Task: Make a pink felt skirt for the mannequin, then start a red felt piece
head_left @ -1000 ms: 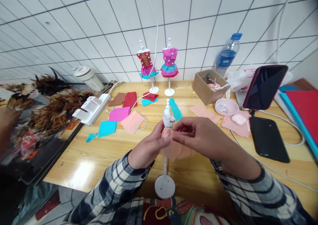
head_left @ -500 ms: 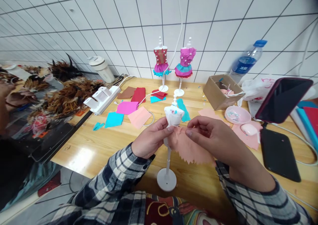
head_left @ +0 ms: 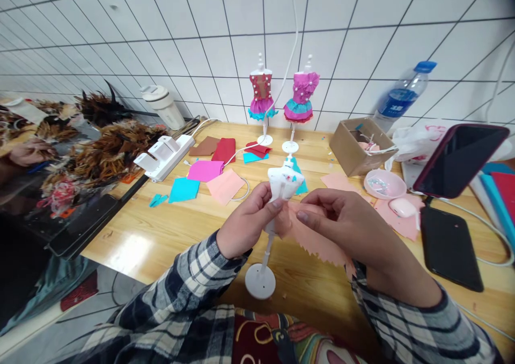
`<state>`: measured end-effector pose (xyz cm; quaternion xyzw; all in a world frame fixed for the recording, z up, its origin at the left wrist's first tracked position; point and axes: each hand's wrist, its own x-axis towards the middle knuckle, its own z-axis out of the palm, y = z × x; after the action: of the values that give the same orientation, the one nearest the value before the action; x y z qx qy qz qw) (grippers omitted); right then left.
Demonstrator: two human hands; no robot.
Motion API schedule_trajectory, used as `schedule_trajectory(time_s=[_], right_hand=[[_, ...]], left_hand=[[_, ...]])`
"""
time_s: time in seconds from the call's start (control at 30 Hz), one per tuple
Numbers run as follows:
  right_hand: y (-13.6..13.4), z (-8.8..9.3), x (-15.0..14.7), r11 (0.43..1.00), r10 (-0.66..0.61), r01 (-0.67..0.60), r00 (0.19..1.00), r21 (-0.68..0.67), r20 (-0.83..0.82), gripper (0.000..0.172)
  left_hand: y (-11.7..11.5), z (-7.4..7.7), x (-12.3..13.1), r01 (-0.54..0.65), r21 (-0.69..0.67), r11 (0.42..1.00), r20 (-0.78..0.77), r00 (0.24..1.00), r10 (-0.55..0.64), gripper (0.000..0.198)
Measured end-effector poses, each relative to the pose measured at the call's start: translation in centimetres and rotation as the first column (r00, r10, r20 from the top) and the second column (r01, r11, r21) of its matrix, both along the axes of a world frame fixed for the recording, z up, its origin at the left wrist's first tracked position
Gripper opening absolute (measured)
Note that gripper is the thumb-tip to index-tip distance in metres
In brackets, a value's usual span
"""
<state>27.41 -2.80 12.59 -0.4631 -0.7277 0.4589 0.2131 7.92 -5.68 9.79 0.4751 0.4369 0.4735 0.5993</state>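
A small white dress form (head_left: 284, 180) on a stand with a round base (head_left: 260, 281) leans slightly in front of me. My left hand (head_left: 248, 219) is closed round its waist, the thumb pressing the end of a peach fabric strip (head_left: 317, 242) against it. My right hand (head_left: 336, 214) pinches the same strip between thumb and fingers, just right of the form. The strip's zigzag-cut edge hangs down toward my right sleeve. Small coloured specks show on the form's chest. A turquoise scrap (head_left: 298, 179) lies behind it.
Two dressed mini forms (head_left: 261, 93) stand by the wall. Coloured fabric squares (head_left: 184, 190) and a power strip (head_left: 164, 156) lie left. To the right are a cardboard box (head_left: 349, 155), a pink bowl (head_left: 372, 184), a phone (head_left: 451, 249) and a bottle (head_left: 402, 98). Another person's hand (head_left: 34, 152) is far left.
The dress form has tilted and turned, its base shifting left and its top right. The peach strip is drawn closer round the waist. The other person's hand has come further into view.
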Motion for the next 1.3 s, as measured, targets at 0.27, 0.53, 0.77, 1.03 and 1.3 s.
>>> schedule_trajectory(time_s=[0.27,0.53,0.77,1.03,1.3], right_hand=[[-0.2,0.3,0.2,1.0,-0.016,0.017,1.0,0.024,-0.017,0.028],[0.5,-0.1,1.2,0.986,-0.021,-0.022,0.966,0.165,0.258,0.047],[0.4,0.3,0.4,0.994,0.06,-0.063,0.998,0.084,0.037,0.026],[0.3,-0.2,-0.2,0.987,0.093,-0.104,0.991,-0.12,-0.094,0.023],[0.7,-0.7,-0.4,0.959,0.025,-0.077,0.981,-0.271,-0.191,0.018]], left_hand=[[-0.4,-0.2,0.3,-0.021,0.062,0.998,-0.062,0.998,0.025,0.034],[-0.5,0.3,0.5,0.016,0.092,0.996,-0.053,0.999,-0.011,0.032],[-0.5,0.5,0.3,0.03,0.07,0.997,-0.06,0.998,-0.025,0.033],[-0.5,0.1,0.3,0.074,0.069,0.995,-0.074,0.995,-0.068,0.034],[-0.9,0.0,0.5,0.145,0.036,0.989,-0.005,0.989,-0.145,0.049]])
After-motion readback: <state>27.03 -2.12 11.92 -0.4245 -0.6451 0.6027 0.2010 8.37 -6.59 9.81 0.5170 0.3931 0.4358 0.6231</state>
